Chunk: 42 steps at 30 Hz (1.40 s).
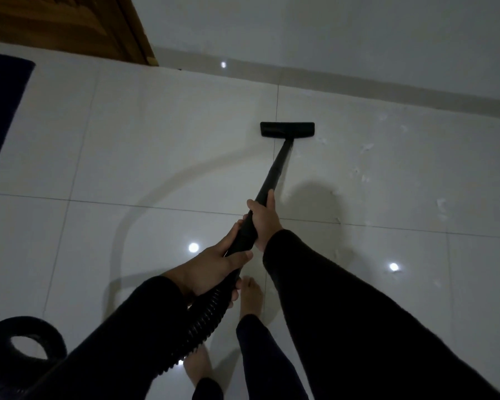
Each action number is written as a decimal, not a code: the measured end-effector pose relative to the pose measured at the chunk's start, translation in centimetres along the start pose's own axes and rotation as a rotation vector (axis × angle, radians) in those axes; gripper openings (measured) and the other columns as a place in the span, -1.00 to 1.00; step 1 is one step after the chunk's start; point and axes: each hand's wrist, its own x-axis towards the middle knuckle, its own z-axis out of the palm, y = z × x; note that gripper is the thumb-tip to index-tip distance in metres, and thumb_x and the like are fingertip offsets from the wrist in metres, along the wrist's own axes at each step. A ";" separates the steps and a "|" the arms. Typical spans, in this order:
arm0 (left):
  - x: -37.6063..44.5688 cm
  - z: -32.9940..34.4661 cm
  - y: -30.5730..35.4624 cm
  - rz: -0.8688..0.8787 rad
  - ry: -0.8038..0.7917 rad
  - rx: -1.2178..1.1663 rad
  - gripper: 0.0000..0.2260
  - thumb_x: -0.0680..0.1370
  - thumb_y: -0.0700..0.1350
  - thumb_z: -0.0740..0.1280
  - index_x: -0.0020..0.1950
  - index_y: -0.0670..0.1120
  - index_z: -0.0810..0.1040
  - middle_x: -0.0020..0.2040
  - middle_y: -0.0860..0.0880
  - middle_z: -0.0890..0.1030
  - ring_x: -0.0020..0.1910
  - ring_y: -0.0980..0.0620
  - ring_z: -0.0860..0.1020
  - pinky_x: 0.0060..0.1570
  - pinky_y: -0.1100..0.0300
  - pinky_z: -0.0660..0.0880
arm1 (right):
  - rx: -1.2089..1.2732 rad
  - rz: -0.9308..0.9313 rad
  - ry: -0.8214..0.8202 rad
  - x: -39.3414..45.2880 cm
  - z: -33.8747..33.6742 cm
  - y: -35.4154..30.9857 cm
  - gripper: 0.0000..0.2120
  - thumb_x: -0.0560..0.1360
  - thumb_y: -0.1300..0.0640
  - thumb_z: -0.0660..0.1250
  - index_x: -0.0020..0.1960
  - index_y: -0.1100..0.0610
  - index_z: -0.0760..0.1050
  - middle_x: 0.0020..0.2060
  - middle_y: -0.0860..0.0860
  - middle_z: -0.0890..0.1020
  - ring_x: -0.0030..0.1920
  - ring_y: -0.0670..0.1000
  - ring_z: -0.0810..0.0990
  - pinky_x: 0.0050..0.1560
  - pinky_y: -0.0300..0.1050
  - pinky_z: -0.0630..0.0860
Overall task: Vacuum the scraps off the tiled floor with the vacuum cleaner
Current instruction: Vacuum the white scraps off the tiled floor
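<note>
Head view looks down at two hands on a black vacuum wand point(274, 171). The right hand point(264, 219) is wrapped tight around the wand, higher up toward the floor head, so it can steer. The left hand point(214, 269) is curled around the back end, where the ribbed hose point(202, 321) joins on, so it can push and hold the weight. Both hands have the vacuum cleaner and nothing else.

The flat floor head point(287, 129) sits on the tiled floor point(156, 145) close to the far wall edge, right over a tile line. Small white scraps point(365, 147) lie just to the right of it and spread down the right side of the floor. I think the head needs to slide right to catch them. A dark mat point(0, 111) lies at the left edge.
</note>
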 end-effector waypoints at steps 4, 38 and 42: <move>-1.3 0.0 -1.7 0.002 -0.017 -0.002 -0.37 0.61 -0.05 0.22 0.45 0.42 -0.08 -0.40 -0.13 0.48 -0.53 -0.01 0.48 -0.50 0.19 0.48 | 0.012 0.013 0.012 -1.4 0.1 1.9 -0.29 0.57 0.21 0.19 0.54 -0.23 -0.07 -0.29 0.05 0.37 -0.41 -0.02 0.43 -0.26 -0.09 0.50; -9.0 -2.2 -15.8 0.042 -0.065 -0.051 -0.41 0.60 -0.03 0.23 0.45 0.41 0.01 -0.34 -0.15 0.49 -0.51 0.01 0.51 -0.49 0.21 0.50 | -0.053 0.031 0.086 -8.9 3.3 15.4 -0.30 0.58 0.22 0.16 0.55 -0.22 -0.09 0.09 0.17 0.45 -0.24 0.02 0.46 -0.24 -0.07 0.50; -9.8 -0.5 -16.7 0.028 -0.059 -0.048 -0.42 0.60 -0.02 0.23 0.45 0.41 0.01 -0.36 -0.14 0.50 -0.51 0.00 0.51 -0.49 0.19 0.49 | -0.070 0.022 0.098 -10.3 2.0 16.0 -0.31 0.58 0.22 0.15 0.56 -0.18 -0.08 0.12 0.18 0.43 -0.24 0.03 0.47 -0.28 -0.09 0.48</move>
